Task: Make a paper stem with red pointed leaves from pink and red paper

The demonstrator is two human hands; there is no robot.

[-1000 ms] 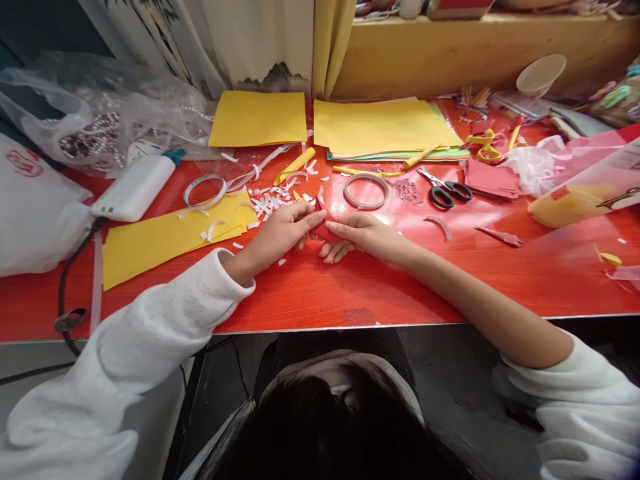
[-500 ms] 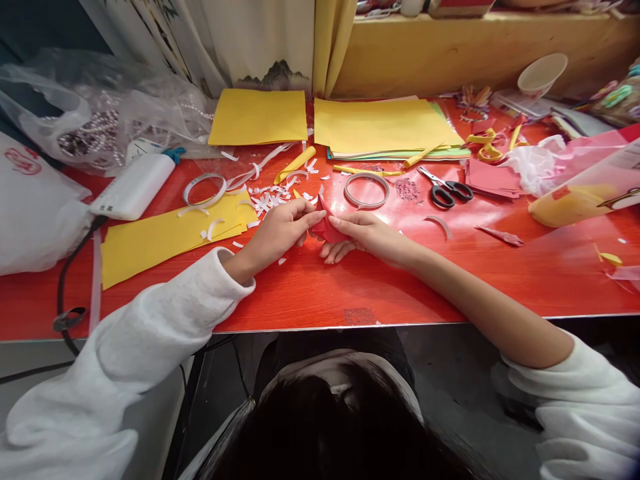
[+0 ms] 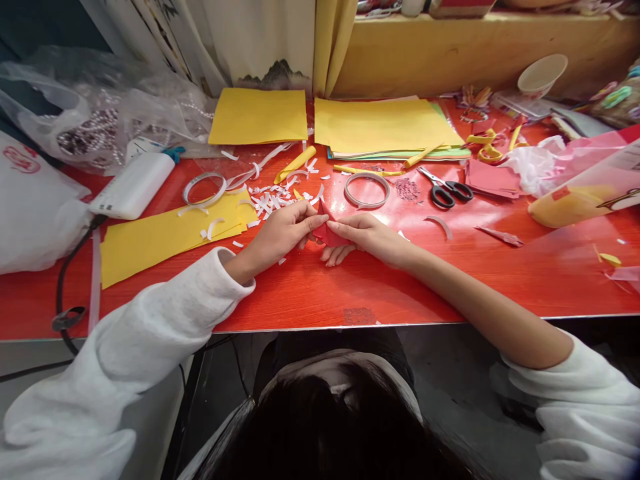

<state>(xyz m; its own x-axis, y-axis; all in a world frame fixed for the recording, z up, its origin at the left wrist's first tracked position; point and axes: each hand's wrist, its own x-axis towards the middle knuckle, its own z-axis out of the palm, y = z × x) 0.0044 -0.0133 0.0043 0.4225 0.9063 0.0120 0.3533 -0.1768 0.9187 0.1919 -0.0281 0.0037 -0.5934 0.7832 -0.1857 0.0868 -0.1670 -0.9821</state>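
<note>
Between my two hands is a small piece of folded red paper (image 3: pixel 331 236), held a little above the red table (image 3: pixel 300 300). My left hand (image 3: pixel 290 230) pinches its left side with thumb and forefinger. On the other side, my right hand (image 3: pixel 367 235) grips it with the thumb on top and the fingers beneath. My fingers cover much of the paper. Just beyond the hands lie a roll of double-sided tape (image 3: pixel 367 206) and a scatter of white paper scraps (image 3: pixel 270 200).
Black-handled scissors (image 3: pixel 444 190) and a stack of red paper squares (image 3: pixel 493 179) lie to the right. Yellow sheets (image 3: pixel 380 123) line the back. Leftward are yellow strips (image 3: pixel 150 247), another tape roll (image 3: pixel 186 193), a white power strip (image 3: pixel 134 187) and plastic bags (image 3: pixel 40 207).
The hands have barely shifted. The red paper between my fingertips is tilted slightly differently, and the right thumb sits a touch lower on it.
</note>
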